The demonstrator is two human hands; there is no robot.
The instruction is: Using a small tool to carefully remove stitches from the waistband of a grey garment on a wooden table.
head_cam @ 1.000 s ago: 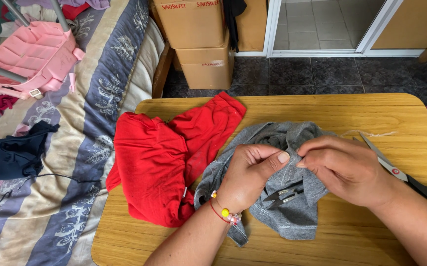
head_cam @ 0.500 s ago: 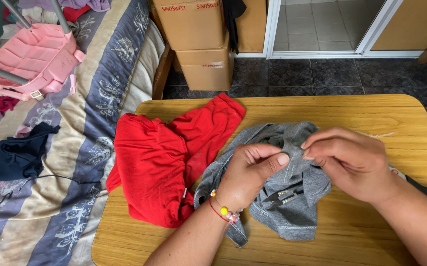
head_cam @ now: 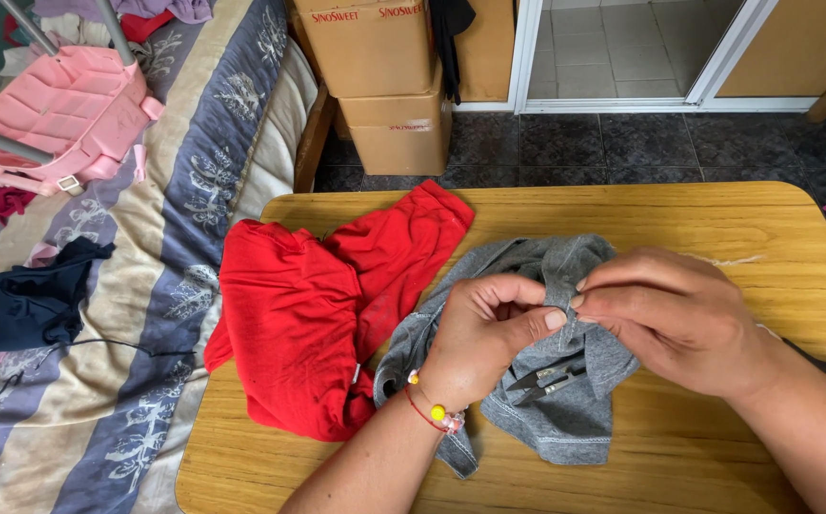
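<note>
On the table, one garment lies right of another; snips seemingly atop it.

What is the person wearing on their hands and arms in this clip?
Both forearms are bare, no sleeves in view. The left hand has a thin red cord bracelet at the wrist with a yellow bead and pale beads. The right hand shows no jewellery.

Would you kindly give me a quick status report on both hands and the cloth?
Left hand and right hand pinching grey garment together. Small snips lying on it. Red garment alongside, touching; nothing blocking.
</note>
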